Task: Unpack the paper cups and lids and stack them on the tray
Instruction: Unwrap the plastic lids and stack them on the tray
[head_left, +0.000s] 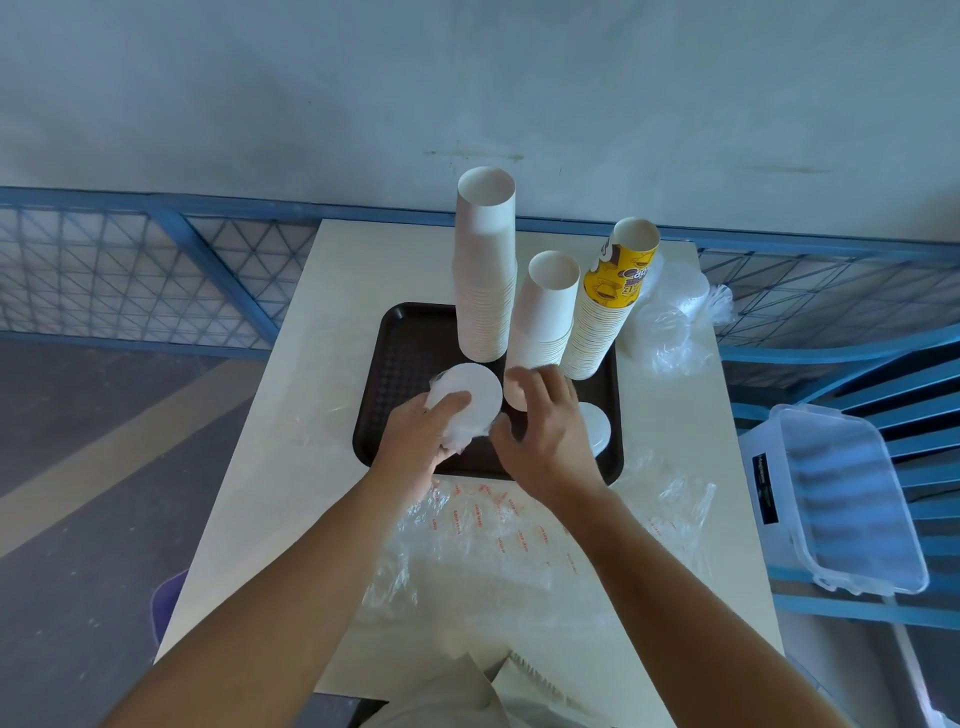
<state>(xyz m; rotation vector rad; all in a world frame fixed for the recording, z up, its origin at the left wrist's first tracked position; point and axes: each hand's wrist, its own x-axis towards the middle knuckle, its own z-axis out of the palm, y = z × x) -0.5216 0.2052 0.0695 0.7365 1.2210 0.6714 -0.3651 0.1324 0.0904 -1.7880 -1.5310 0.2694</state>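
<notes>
Head view: I'm on the lids step. Left hand (436, 426) grips a wrapped stack of lids (475, 392) over the tray (410, 353), near-left of the three stacks of cups (485, 291) standing on it. Right hand (545, 431) hovers just beside, fingers curved; whether it pinches the wrap (470, 439), I cannot tell. Next, I reckon: peel the wrap, set the lids flat. The right hand part-hides loose lids (597, 423); a far-right bundle (670, 306) is blurry.

Both arms (311, 571) are bare all the way from the left hand (421, 428) and the right hand (548, 436) back to the lower edge of view. Pale grey-white folded cloth (441, 696) shows low between them, perhaps a worn garment.
</notes>
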